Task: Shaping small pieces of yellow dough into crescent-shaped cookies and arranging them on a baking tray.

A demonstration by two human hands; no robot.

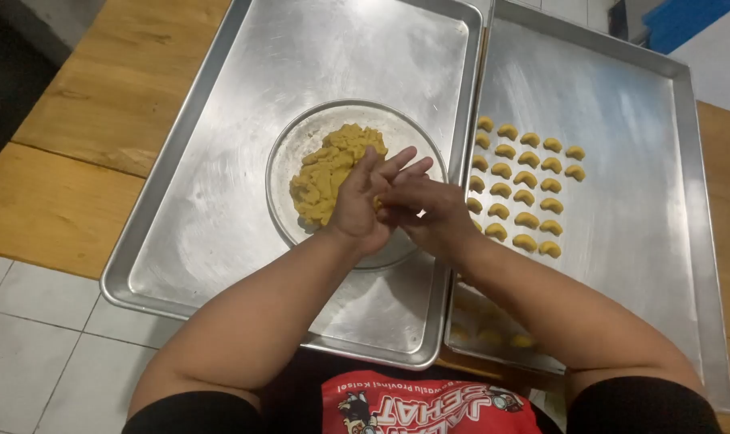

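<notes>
My left hand (pixel 366 201) and my right hand (pixel 429 210) are pressed together over the right side of a round metal bowl (pixel 288 153). Between the palms sits a small piece of yellow dough, mostly hidden. A lump of yellow dough (pixel 329 173) fills the left half of the bowl, touching my left hand's back. The bowl rests on a left metal baking tray (pixel 220 177). On the right metal tray (pixel 638 201), several small crescent-shaped dough pieces (pixel 525 181) lie in neat rows just right of my right hand.
Both trays sit side by side on a wooden table (pixel 75 128). White floor tiles (pixel 35 337) show at lower left. A blue object (pixel 678 20) lies beyond the right tray's far corner. More dough pieces show faintly under my right forearm.
</notes>
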